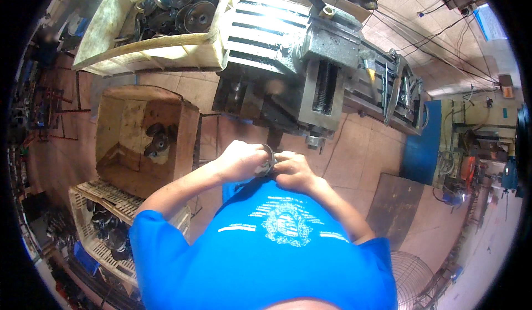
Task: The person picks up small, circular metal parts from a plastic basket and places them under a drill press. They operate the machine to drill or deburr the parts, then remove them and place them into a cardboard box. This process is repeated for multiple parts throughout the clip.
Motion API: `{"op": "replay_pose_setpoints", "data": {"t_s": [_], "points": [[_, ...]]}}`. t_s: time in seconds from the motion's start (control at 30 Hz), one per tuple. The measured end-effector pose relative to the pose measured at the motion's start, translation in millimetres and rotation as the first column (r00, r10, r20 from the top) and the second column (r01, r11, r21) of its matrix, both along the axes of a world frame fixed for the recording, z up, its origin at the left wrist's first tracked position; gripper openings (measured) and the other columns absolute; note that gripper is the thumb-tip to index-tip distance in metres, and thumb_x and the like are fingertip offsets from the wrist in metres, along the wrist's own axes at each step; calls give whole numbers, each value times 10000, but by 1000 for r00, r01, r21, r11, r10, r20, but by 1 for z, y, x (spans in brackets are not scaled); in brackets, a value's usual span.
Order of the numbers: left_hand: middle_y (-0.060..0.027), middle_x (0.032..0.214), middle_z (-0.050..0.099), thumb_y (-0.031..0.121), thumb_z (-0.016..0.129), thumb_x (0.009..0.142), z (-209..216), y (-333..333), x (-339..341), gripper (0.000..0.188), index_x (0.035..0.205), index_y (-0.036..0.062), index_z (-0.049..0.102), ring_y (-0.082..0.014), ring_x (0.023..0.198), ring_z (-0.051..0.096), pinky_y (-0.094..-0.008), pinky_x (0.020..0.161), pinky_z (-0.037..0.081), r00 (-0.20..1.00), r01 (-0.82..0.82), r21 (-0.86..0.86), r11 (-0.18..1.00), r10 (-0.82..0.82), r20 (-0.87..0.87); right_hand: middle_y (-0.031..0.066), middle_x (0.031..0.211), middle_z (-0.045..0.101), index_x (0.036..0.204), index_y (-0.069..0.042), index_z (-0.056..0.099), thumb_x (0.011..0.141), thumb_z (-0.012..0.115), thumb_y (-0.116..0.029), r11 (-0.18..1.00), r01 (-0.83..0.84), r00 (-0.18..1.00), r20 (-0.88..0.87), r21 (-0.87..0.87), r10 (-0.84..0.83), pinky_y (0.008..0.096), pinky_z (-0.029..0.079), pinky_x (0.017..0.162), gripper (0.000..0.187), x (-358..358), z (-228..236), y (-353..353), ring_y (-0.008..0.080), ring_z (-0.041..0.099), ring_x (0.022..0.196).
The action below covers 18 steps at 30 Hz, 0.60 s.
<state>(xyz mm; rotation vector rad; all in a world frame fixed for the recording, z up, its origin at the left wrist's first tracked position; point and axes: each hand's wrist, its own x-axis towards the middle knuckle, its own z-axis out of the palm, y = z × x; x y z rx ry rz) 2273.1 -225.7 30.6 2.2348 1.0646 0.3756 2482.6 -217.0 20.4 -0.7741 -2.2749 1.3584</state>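
Note:
Close in front of my blue shirt, a small round metal part (266, 167) with a dark curved rim is held between my two hands. My left hand (242, 159) is closed on its left side, fingers curled round it. From the right, my right hand (295, 171) grips the same part with bent fingers. Much of the piece is hidden by the fingers, and its exact kind does not show.
A machine (321, 60) with a slotted metal table stands ahead. A pale crate (149, 55) of dark wheel-like metal parts (191, 10) sits far left. Below it, a worn box (119, 138) contains a few parts; a slatted plastic crate (105, 191) stands nearer. A wire fan guard (410, 277) is near right.

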Motion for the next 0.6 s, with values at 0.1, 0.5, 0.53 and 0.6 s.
{"op": "replay_pose_setpoints", "data": {"t_s": [0.1,0.5,0.53,0.6], "points": [[-104,751,586,47,624,680,2,2,-14,103,779,52,593,-291,674,602,-369,555,485,998,-55,-17,998,55,24,148,902,616,812,-43,669,634,588,-155,993,-36,998,53,-113,42,376,469,688,226,9,-3,3,295,570,795],[-157,802,614,201,605,712,-149,92,-4,187,842,69,631,-312,760,622,-423,641,498,714,-556,76,828,522,-467,166,959,604,831,-6,644,636,598,-143,958,120,992,62,-262,-108,363,468,699,242,13,-14,-9,271,564,867],[-154,807,617,205,614,704,-155,96,-2,195,842,70,636,-308,763,625,-423,648,500,693,-584,84,807,550,-466,167,961,604,835,-5,645,636,597,-146,958,121,990,100,-260,-98,363,469,704,249,13,-10,-8,268,564,872],[-148,816,625,215,630,688,-165,104,3,211,842,71,644,-299,768,631,-421,662,503,656,-632,98,769,598,-461,152,1035,612,865,-20,666,598,555,-184,949,157,984,125,-273,-127,299,465,761,333,16,-12,-10,251,599,892]]}}
